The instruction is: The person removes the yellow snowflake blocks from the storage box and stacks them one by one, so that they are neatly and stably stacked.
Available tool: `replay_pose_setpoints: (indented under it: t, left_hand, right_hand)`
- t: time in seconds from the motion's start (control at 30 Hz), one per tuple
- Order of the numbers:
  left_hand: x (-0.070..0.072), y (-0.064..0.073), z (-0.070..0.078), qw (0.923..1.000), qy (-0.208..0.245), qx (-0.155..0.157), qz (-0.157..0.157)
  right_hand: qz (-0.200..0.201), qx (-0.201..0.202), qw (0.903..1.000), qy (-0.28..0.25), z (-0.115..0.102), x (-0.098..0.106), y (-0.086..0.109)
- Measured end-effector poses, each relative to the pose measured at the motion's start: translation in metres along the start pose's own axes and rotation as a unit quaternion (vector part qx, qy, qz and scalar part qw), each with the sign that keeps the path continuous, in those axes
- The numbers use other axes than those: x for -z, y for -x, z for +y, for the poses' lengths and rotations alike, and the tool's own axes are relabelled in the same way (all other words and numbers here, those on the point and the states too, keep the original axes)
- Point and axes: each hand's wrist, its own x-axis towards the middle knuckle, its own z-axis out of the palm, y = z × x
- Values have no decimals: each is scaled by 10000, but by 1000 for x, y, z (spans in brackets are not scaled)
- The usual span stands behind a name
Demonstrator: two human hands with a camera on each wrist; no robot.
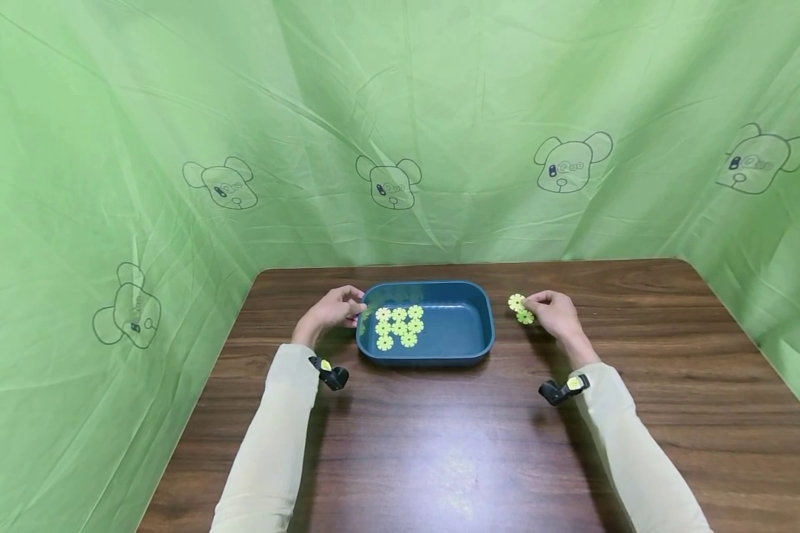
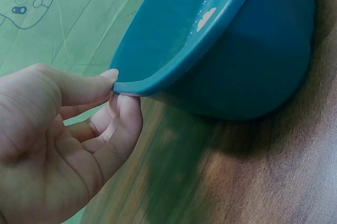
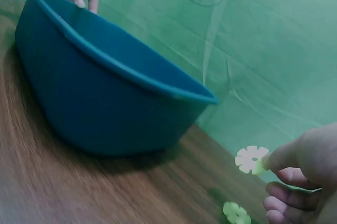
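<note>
My left grip (image 1: 333,308) is pinching the basin's rim (image 1: 433,360), seemingly steadying it; my right grip (image 1: 556,314) is pinching a flower cutout (image 1: 516,302), another (image 3: 236,213) lying below.

Head view looks down; close, seemingly tilted wrist views share the tub (image 1: 454,329).

We hold our left arm (image 1: 271,437) and right arm (image 1: 639,451) forward, well apart and slanting inward. Our left hand (image 1: 331,309) pinches, thumb (image 2: 87,87) on top and fingers (image 2: 120,142) bent beneath; our right hand (image 1: 556,314), turned inward, also pinches at its fingertips, the remaining fingers curled.
</note>
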Motion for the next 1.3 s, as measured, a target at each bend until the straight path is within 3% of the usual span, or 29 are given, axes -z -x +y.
replay_pose_setpoints:
  t: [0.23,0.57,1.0,1.3]
  left_hand:
    - [0,-1,-1,10000,15,-8,16]
    - [0,-1,-1,10000,-3,-14,5]
    - [-2,-1,-1,9999,116,33,17]
    - [-1,-3,-1,10000,83,-27,27]
  right_hand:
    - [128,-156,9976,667,15,2,-2]
    - [74,77,9901,1399,27,3,-8]
    - [55,206,9868,1604,24,2,-9]
    - [347,299,9902,1319,24,4,-10]
